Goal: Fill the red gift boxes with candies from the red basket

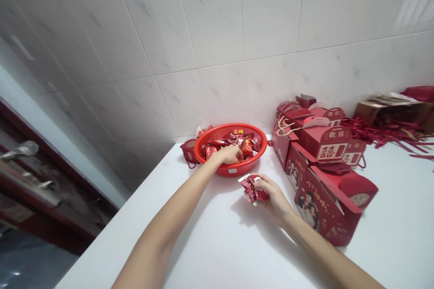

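Note:
A red plastic basket (pixel 240 170) holds many wrapped candies (pixel 247 144), most in red wrappers. My left hand (pixel 231 154) reaches over its near rim into the candies; the fingertips are down among them, and whether they grip one is hidden. In front of the basket, above the white table, my right hand (pixel 271 192) is closed around red candy packets (pixel 252 188) with white edges. How many packets it holds I cannot make out.
Red gift boxes (pixel 325 144) and red paper bags (pixel 328 207) crowd the table's right side. A small red box (pixel 189 151) stands left of the basket. Far right lie red ribbons (pixel 366 131) and a cardboard box (pixel 383 110). A tiled wall (pixel 220 86) backs the white table (pixel 210 244).

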Demonstrator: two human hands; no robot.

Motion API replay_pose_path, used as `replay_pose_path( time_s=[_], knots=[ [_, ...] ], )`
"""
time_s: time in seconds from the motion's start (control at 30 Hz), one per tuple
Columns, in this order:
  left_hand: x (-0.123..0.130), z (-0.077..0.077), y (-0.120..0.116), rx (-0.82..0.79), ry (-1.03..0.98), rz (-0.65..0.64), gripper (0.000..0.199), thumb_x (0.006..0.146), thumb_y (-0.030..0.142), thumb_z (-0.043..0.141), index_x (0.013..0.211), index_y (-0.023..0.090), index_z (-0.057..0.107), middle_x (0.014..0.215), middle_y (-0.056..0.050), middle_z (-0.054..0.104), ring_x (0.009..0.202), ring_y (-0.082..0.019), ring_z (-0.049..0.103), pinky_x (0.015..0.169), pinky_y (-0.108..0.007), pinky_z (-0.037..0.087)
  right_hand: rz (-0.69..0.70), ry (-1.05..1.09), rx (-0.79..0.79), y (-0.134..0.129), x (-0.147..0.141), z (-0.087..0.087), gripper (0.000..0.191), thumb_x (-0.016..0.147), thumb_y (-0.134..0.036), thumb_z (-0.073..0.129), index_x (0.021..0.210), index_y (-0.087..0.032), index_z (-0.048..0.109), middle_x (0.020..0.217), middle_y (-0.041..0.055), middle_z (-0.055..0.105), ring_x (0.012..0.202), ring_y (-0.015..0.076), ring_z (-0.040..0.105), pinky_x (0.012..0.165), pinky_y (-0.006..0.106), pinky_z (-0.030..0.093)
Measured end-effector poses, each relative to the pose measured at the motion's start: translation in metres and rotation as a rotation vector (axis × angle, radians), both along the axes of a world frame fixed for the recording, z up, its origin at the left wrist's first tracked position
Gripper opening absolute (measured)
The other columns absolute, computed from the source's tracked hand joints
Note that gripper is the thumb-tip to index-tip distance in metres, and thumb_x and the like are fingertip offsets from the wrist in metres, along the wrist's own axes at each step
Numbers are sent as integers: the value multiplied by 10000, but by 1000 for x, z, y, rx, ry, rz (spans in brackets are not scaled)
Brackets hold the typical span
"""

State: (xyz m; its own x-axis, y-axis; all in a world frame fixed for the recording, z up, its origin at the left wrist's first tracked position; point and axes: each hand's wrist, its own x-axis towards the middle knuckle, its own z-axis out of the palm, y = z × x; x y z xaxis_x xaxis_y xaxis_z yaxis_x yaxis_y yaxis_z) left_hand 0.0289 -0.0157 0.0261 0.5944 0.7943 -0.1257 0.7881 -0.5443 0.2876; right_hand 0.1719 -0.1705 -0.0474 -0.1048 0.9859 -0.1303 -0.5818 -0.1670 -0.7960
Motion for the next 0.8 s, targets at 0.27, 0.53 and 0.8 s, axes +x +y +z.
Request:
replay_pose_path(
  time_s=[0.27, 0.53, 0.8],
  knots=[
    [-22, 16, -7, 132, -332, 74, 164, 795, 286, 674, 869, 191, 786, 894, -50, 770, 828, -215, 691, 746, -278, 500, 27, 2, 67, 1, 0, 5, 405, 573, -364, 878, 875, -137, 733, 793, 55, 722, 654, 159, 627, 586, 265, 515],
    [-40, 27, -18, 99, -561, 226, 228, 819, 354, 704, 869, 139, 762, 729, -48, 738, 555, -168, 650, 635, -291, 495, 7, 10, 66, -1, 3, 6, 409, 603, -396, 898, 894, -145, 757, 846, 40, 727, 728, 124, 625, 682, 218, 488],
    [-53, 20, -27, 228, -424, 292, 230, 870, 337, 609, 859, 162, 759, 526, 10, 646, 499, -150, 621, 626, -252, 473, -1, 32, 56, -1, 2, 3, 439, 591, -402, 914, 920, -170, 738, 838, 19, 724, 703, 108, 619, 682, 219, 506]
  ],
)
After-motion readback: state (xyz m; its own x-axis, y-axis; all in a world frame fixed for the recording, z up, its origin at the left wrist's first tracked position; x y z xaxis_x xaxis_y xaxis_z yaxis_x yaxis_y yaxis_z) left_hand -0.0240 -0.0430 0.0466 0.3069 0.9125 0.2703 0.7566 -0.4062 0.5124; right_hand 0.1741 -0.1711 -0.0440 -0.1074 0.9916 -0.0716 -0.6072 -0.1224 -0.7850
